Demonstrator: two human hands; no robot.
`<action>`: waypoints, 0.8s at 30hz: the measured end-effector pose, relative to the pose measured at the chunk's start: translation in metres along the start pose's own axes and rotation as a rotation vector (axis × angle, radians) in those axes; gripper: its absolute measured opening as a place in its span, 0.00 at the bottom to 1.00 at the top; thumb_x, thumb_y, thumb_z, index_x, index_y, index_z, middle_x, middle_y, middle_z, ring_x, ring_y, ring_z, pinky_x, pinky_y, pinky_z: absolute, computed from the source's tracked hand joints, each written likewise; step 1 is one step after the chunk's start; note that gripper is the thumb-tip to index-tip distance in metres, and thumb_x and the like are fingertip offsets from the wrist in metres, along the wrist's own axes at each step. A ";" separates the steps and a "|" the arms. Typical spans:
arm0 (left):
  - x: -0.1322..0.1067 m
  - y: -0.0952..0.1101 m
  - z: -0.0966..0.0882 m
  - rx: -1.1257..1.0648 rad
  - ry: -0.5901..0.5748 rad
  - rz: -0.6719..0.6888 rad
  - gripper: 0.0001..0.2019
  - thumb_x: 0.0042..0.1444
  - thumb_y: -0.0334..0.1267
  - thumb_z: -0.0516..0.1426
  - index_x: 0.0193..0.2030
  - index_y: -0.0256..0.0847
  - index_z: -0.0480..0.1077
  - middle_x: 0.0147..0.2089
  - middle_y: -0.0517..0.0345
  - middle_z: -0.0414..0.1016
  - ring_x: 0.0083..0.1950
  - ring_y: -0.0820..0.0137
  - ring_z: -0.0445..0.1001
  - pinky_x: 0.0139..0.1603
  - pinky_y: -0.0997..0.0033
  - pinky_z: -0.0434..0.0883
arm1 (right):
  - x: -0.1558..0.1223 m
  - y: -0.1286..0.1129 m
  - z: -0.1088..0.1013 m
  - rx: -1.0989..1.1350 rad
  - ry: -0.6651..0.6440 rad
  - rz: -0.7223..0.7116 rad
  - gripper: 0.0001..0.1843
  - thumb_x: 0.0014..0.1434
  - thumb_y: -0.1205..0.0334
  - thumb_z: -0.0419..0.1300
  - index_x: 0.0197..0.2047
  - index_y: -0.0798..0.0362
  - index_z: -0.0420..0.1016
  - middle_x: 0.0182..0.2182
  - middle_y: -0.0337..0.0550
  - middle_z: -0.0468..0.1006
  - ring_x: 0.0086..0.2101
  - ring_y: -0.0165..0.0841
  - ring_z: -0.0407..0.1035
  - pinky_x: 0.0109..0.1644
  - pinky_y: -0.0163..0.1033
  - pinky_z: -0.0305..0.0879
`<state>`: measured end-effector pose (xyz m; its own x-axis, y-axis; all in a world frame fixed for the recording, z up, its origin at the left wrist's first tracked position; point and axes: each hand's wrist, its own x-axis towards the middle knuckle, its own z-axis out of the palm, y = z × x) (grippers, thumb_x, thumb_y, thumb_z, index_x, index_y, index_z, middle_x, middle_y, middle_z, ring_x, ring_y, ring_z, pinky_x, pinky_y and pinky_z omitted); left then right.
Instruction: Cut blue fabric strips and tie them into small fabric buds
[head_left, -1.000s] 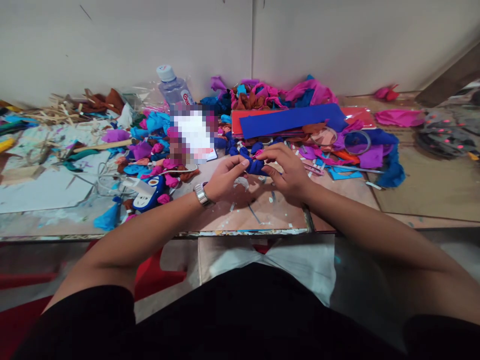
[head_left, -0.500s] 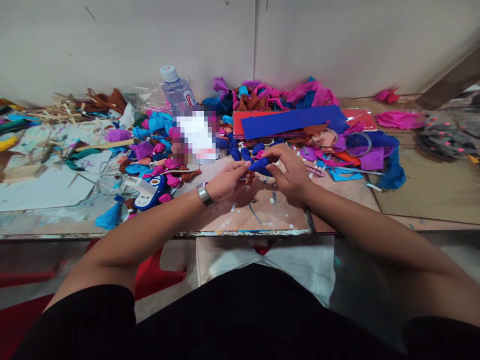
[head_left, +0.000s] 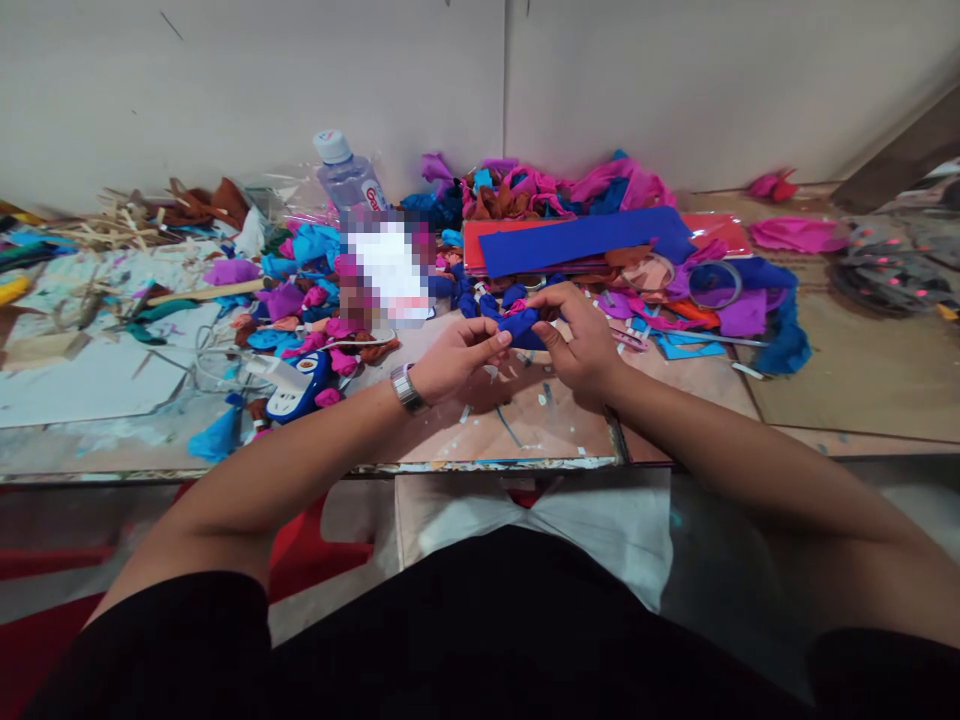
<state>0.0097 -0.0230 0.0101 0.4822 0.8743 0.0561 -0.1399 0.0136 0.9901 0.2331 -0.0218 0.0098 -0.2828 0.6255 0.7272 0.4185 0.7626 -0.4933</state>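
Observation:
A small piece of dark blue crepe paper (head_left: pixel 523 328), with a bit of pink at its top, is held between my two hands just above the table. My left hand (head_left: pixel 459 357) pinches its left end, the thumb lying along the front. My right hand (head_left: pixel 576 335) grips the right end between thumb and fingers. The curled fingertips of both hands are partly hidden. Just behind them lie several knotted blue crepe paper bits (head_left: pixel 480 300). To the right of my right hand is a pink tool (head_left: pixel 628 338), its kind unclear.
A plastic bottle (head_left: pixel 351 180) stands behind a blurred white item (head_left: pixel 391 268). Flat blue sheets (head_left: pixel 585 240) lie at the back. A blue-and-white power strip (head_left: pixel 296 388) with a white cable sits left. A tape roll (head_left: pixel 715 285) rests right among paper scraps. The table edge (head_left: pixel 487 464) runs in front.
My left thumb has extended further right over the front of the blue crepe paper, and the paper has turned slightly. My right hand keeps its grip. The view has shifted a little.

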 end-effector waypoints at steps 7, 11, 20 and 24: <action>0.003 -0.006 -0.008 0.048 0.111 0.114 0.22 0.67 0.63 0.63 0.45 0.44 0.71 0.38 0.58 0.75 0.37 0.69 0.78 0.43 0.63 0.80 | 0.003 0.001 -0.003 -0.004 -0.040 -0.025 0.18 0.77 0.42 0.56 0.54 0.47 0.77 0.47 0.48 0.82 0.44 0.43 0.76 0.52 0.50 0.73; 0.004 -0.009 -0.015 0.415 0.110 0.414 0.24 0.64 0.59 0.67 0.55 0.44 0.73 0.55 0.49 0.78 0.53 0.63 0.78 0.54 0.61 0.77 | 0.002 -0.001 -0.003 -0.053 -0.161 -0.051 0.18 0.78 0.44 0.56 0.54 0.48 0.78 0.47 0.49 0.84 0.48 0.45 0.76 0.56 0.52 0.71; 0.000 -0.009 -0.008 0.488 0.090 0.464 0.20 0.67 0.53 0.67 0.57 0.43 0.73 0.52 0.50 0.80 0.49 0.67 0.79 0.52 0.64 0.77 | -0.001 -0.001 -0.004 -0.131 -0.238 -0.090 0.16 0.77 0.48 0.58 0.56 0.47 0.80 0.50 0.50 0.86 0.50 0.48 0.76 0.54 0.53 0.68; 0.000 -0.010 -0.009 0.472 0.061 0.474 0.18 0.70 0.49 0.65 0.59 0.43 0.72 0.55 0.49 0.80 0.51 0.68 0.80 0.54 0.65 0.77 | -0.001 0.000 -0.003 -0.141 -0.234 -0.103 0.18 0.76 0.46 0.60 0.57 0.48 0.80 0.49 0.49 0.87 0.49 0.47 0.77 0.53 0.52 0.67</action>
<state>0.0034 -0.0190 -0.0008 0.4096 0.7595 0.5054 0.0751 -0.5802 0.8110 0.2361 -0.0231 0.0113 -0.5144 0.5797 0.6319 0.4888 0.8037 -0.3393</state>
